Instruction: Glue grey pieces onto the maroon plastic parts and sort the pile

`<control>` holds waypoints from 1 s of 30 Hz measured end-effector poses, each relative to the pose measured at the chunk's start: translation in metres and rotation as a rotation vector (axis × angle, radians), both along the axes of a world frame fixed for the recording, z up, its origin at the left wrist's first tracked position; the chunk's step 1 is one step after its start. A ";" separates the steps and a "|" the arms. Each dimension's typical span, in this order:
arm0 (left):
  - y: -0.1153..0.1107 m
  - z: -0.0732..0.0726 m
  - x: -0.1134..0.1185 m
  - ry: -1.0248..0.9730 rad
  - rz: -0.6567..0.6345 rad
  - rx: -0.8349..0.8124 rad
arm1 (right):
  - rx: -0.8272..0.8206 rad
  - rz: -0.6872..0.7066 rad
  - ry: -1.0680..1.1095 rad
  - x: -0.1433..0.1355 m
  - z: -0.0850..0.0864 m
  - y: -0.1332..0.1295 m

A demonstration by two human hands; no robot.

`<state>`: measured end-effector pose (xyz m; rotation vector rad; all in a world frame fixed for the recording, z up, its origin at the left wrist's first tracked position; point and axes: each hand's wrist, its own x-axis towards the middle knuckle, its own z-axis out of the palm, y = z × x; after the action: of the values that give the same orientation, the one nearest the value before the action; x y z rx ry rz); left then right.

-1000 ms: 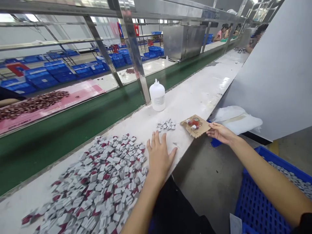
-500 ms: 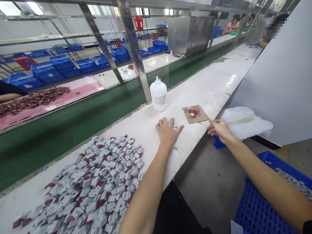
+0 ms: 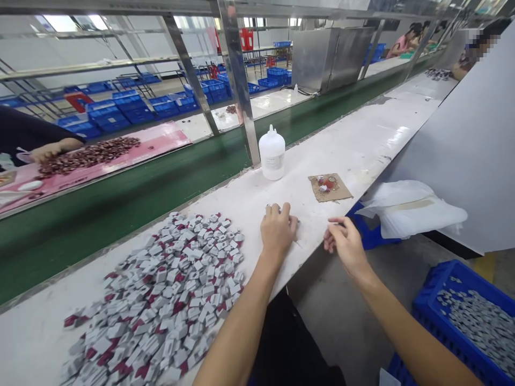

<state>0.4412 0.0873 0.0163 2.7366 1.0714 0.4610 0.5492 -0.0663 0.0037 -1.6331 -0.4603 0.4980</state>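
Note:
My left hand (image 3: pixel 277 228) rests on the white bench (image 3: pixel 362 145), its fingers curled down over a few small grey pieces that peek out around the fingertips. My right hand (image 3: pixel 344 241) is at the bench's front edge, thumb and fingers pinched together; whatever it holds, if anything, is too small to make out. Beyond the hands lies a square of cardboard (image 3: pixel 341 192) with an orange-red smear and a few small pieces on it. A white squeeze bottle (image 3: pixel 272 155) stands upright behind my left hand. To the left spreads a large heap of grey and dark red pieces (image 3: pixel 173 289).
A green conveyor belt (image 3: pixel 161 187) runs behind the bench. Across it, a person's hand (image 3: pixel 56 150) touches a brown heap on a pink sheet. Below right stands a blue crate (image 3: pixel 430 316) of grey pieces. A white bag (image 3: pixel 422 214) lies beside the bench edge, near a white panel (image 3: pixel 462 150).
My left hand's spread fingers have curled in over the grey pieces. My right hand has left the cardboard's corner and come closer to my left hand. The view has shifted somewhat.

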 end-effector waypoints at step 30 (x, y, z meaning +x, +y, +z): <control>-0.042 0.059 -0.103 -1.426 0.638 -1.984 | -0.719 0.523 -1.139 -0.046 0.011 0.083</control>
<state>0.3380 0.0449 0.0750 0.0965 0.8377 0.6099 0.5029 0.0167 0.0149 -2.4171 -1.7331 0.0274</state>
